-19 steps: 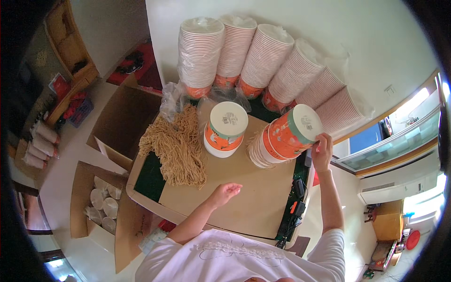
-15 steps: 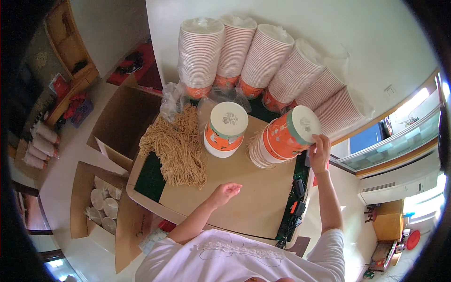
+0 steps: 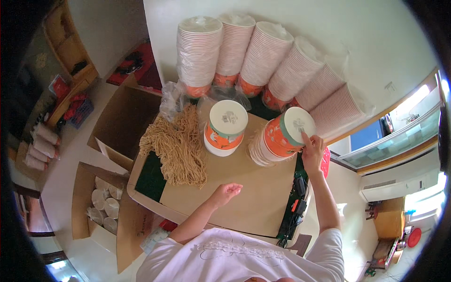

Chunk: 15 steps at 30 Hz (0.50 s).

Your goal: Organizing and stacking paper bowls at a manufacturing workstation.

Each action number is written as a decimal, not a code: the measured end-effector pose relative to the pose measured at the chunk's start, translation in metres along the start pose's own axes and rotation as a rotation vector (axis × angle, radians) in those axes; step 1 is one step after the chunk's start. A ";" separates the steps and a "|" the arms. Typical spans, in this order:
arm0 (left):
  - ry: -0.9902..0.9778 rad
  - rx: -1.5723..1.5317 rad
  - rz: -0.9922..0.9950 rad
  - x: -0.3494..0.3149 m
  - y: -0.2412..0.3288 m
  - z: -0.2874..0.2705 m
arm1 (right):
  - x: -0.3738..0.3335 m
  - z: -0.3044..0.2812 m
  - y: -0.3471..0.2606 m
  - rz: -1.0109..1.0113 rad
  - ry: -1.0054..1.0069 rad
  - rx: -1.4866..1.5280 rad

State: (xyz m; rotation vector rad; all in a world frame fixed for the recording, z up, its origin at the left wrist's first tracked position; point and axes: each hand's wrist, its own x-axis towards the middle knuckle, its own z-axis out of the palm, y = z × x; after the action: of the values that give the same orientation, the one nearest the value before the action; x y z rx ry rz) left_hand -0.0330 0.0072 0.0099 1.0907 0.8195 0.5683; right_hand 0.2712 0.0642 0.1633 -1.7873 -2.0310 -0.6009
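Two short stacks of orange paper buckets stand upside down on the cardboard-covered table: a middle paper bucket [image 3: 229, 120] and a right paper bucket [image 3: 281, 134], both with green bands and white bases. Tan cord loops [image 3: 256, 152] hang around the lower part of the right stack. My right hand [image 3: 313, 151] grips the right bucket's base edge, one finger lying over the white base. Above the near part of the cardboard hovers my left hand [image 3: 225, 193], its fingers curled with nothing seen in them. Left of the middle bucket lies a heap of tan cords [image 3: 176, 148].
Tall plastic-wrapped bucket stacks [image 3: 199, 51] line the wall behind the table. Crumpled clear plastic [image 3: 172, 99] lies by the cords. Black cables and adapters [image 3: 299, 202] run along the right edge. Open cardboard boxes [image 3: 123, 127] stand on the left, one holding wrapped white items.
My right hand has shifted slightly left, and a finger now reaches over the bucket's base. The right bucket has moved slightly left. My left hand has stayed in place.
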 end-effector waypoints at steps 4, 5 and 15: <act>0.005 0.001 -0.006 -0.002 -0.001 0.003 | 0.000 -0.009 -0.009 -0.020 -0.089 -0.054; 0.006 0.002 -0.009 -0.002 -0.001 0.005 | -0.002 -0.009 -0.010 -0.010 -0.094 -0.056; -0.074 0.049 -0.039 -0.005 0.001 0.015 | -0.002 -0.025 -0.010 -0.034 -0.269 -0.037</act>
State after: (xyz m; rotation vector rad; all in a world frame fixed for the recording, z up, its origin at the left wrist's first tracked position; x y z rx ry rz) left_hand -0.0241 -0.0040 0.0156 1.1323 0.7917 0.4742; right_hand 0.2618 0.0481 0.1822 -1.9477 -2.2413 -0.4288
